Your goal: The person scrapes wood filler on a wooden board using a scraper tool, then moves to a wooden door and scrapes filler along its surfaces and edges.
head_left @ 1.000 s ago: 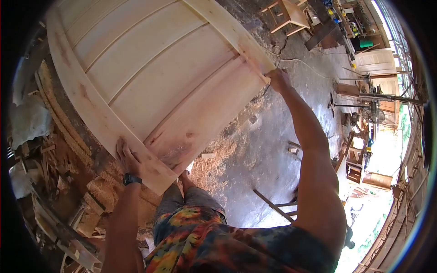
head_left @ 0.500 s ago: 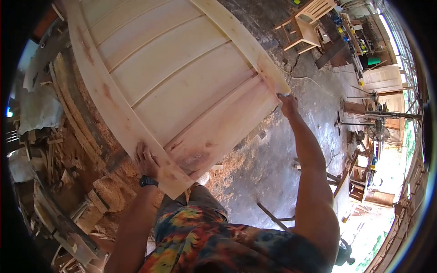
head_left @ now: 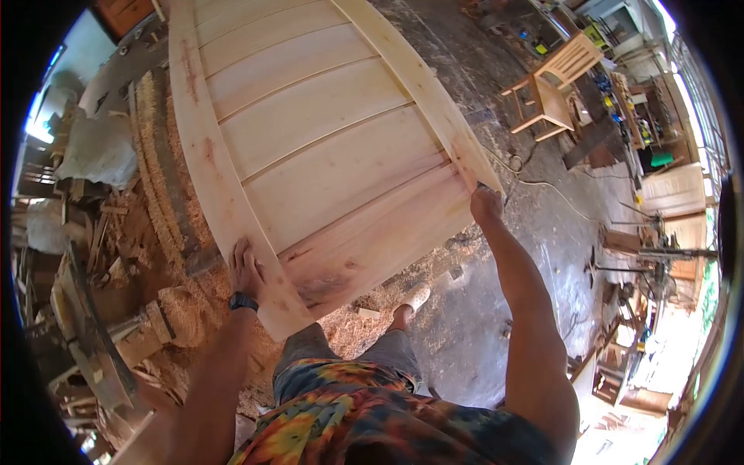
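Note:
A long pale wooden door panel (head_left: 333, 139) with several cross slats stretches away from my body, its near end by my thighs. My left hand (head_left: 246, 267), with a dark watch on the wrist, lies on the left stile near the corner, fingers on its top face. At the near right corner my right hand (head_left: 487, 205) is closed round the panel's edge. Reddish-brown stains mark the nearest wide board. The underside of the panel and whatever holds up its far end are hidden.
A wooden chair (head_left: 549, 97) stands at the upper right, with a cable (head_left: 542, 184) on the floor near it. Sawdust and wood scraps (head_left: 186, 314) lie at the left. Machines and cabinets line the right side. My shoe (head_left: 417, 296) is beyond the panel's near edge.
The view has swung, so the panel now points more straight ahead and more of its length shows. One foot has stepped out to the right. Both hands keep their places on the panel.

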The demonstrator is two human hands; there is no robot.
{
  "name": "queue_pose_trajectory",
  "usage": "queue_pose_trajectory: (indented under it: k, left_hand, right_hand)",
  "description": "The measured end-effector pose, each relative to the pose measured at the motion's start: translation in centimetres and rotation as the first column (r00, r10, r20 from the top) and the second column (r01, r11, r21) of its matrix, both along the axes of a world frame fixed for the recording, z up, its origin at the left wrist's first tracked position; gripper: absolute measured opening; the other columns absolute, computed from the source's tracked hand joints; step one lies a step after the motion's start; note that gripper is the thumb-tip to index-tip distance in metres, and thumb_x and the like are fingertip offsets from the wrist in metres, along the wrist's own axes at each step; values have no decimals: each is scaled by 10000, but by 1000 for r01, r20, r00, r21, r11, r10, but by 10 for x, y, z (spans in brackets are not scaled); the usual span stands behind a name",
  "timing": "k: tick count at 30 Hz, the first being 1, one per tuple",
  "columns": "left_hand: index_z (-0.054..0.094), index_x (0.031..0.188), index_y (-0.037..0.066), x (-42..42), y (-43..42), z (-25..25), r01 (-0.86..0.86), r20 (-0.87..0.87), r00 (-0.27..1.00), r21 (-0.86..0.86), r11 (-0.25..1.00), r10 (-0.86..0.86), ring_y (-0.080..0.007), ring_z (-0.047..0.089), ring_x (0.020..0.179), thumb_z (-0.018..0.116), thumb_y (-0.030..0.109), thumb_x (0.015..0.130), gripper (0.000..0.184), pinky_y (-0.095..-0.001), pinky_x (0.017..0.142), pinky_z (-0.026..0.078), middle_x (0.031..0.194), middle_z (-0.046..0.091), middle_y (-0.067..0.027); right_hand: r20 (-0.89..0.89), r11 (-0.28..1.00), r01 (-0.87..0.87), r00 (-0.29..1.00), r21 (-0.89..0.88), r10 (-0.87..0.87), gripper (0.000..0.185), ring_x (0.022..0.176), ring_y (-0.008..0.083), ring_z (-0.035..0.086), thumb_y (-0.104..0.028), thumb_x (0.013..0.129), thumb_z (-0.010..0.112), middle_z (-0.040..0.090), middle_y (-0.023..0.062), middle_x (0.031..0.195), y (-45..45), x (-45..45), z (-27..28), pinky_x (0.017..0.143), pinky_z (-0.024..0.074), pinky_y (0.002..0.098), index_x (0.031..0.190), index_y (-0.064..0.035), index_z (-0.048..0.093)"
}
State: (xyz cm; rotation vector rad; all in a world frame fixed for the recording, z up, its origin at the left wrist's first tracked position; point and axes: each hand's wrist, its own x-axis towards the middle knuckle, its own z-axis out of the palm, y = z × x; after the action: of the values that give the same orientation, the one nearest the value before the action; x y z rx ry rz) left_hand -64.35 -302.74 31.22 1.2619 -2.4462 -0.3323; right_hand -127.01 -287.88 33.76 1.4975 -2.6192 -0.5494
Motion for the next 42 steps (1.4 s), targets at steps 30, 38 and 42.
queue_pose_trajectory:
  k: [30,38,42]
  left_hand:
    - [469,1361,-18,-437,95,-5,-247,-25,968,31,969,248,-440,367,1372,617,169,895,524,-542,1155,301,1444,447,-258]
    - [429,1382,-20,-434,99,-15,-239,-39,970,-10,971,239,-472,338,1361,544,212,953,501,-567,1142,291,1464,405,-242]
    - [435,1385,-11,-437,102,1,-237,-27,971,43,970,239,-440,346,1355,540,221,951,503,-556,1132,302,1467,396,-220]
  right_hand:
    - [846,659,726,-464,194,262,326,919,225,716,-46,888,695,716,110,1079,151,-185,118,851,600,374,1202,8,625]
    - [737,771,493,675,-402,-47,295,791,308,702,-219,801,740,719,193,862,118,-148,39,727,524,415,975,17,703]
    - [784,723,586,613,-367,-98,241,814,324,697,-177,816,715,714,190,867,103,-124,19,737,532,403,957,15,679]
